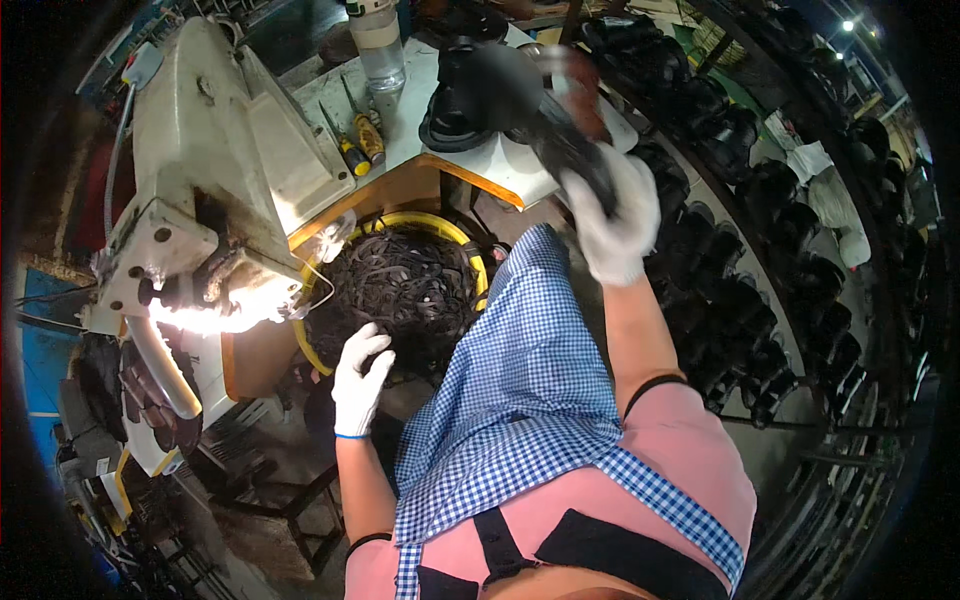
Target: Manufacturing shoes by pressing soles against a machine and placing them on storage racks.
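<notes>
The white-gloved right hand (612, 220) is closed round a long black shoe-like piece (572, 145); better hold it steady. The white-gloved left hand (361, 382) hangs half-curled, empty.

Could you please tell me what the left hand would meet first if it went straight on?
The left hand would probably meet the tangled black strips in the yellow-rimmed tub, though its height above them is unclear.

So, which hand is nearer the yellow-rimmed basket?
Left. The left hand is by the near edge of the basket; the right hand is farther off, forward and to its right.
</notes>
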`<state>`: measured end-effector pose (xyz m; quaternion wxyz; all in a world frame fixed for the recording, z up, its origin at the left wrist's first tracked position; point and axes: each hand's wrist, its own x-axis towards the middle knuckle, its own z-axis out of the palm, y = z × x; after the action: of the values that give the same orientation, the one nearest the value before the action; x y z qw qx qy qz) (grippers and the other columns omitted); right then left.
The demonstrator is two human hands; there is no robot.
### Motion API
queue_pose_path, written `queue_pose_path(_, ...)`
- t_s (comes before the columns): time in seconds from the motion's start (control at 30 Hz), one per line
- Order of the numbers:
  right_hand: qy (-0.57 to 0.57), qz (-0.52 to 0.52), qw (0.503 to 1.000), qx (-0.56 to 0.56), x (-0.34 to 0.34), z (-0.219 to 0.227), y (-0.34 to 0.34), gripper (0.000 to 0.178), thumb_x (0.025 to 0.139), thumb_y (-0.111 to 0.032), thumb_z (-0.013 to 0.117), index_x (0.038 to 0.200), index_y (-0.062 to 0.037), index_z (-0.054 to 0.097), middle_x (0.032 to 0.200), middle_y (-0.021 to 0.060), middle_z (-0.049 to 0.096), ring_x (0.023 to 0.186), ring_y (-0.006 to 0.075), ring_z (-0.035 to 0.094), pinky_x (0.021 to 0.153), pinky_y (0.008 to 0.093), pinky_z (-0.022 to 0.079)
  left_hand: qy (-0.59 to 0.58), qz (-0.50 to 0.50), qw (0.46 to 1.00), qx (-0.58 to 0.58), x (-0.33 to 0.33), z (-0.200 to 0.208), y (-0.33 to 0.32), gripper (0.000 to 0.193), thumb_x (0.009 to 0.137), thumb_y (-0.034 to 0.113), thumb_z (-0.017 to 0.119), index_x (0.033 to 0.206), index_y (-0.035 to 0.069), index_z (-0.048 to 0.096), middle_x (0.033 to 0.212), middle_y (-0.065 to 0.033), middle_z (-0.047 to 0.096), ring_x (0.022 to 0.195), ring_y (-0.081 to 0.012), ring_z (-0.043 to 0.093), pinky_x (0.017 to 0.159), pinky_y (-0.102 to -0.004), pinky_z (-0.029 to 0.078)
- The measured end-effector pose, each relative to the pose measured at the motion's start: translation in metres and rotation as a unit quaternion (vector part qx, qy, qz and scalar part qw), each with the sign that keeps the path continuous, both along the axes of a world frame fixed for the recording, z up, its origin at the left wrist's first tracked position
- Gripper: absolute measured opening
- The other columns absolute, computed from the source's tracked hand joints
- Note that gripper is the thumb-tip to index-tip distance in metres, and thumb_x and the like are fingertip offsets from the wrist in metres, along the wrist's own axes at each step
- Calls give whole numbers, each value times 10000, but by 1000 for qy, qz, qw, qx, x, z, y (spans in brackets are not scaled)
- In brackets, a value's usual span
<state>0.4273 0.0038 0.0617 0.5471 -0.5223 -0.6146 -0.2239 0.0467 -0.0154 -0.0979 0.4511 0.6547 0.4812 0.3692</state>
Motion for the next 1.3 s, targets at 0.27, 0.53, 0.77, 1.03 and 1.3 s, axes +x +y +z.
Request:
queue_pose_path(0.27, -242, -63, 957, -144, -34, -11, 120, 312, 793, -302, 697, 1044, -138, 612, 888, 39, 611, 862, 221, 625, 582, 367, 552, -57, 7, 995, -79, 1, 0, -17, 414, 861, 59, 734, 1253, -15, 622, 1252, -110, 649, 1173, -209, 602, 1050, -337, 447)
queue_pose_path(0.53, -207, -121, 965, -106, -22, -35, 131, 417, 749, -253, 761, 1138, -144, 656, 907, 41, 612, 897, 242, 626, 683, 380, 531, -79, 72, 982, -156, -16, -17, -35, 377, 870, 50, 684, 1236, -21, 628, 1267, -121, 646, 1205, -226, 584, 1086, -343, 412)
queue_pose_path(0.77, -120, -80, 931, -335, 3, -27, 133, 420, 903, -447, 623, 1148, -108, 671, 1061, 88, 653, 1016, 301, 624, 841, 440, 519, -71, 37, 981, -178, 1, -20, -43, 365, 880, 44, 680, 1235, -20, 626, 1258, -116, 646, 1190, -213, 590, 1066, -338, 430)
queue_pose_path(1.03, -112, -101, 845, -513, 71, -3, 161, 803, 727, -597, 706, 1375, -160, 521, 1349, 162, 570, 1218, 352, 586, 993, 500, 484, -41, 16, 986, -160, 8, -16, -46, 341, 896, 37, 645, 1231, -29, 628, 1275, -131, 640, 1198, -229, 590, 1077, -350, 423)
queue_pose_path(1.3, 13, -162, 876, -455, 57, -44, 149, 350, 863, -358, 603, 1142, -152, 658, 1100, 146, 709, 1004, 349, 692, 824, 489, 557, -41, 13, 977, -209, 33, -19, -43, 296, 928, 29, 627, 1218, -29, 629, 1274, -134, 642, 1176, -221, 601, 1057, -347, 442)
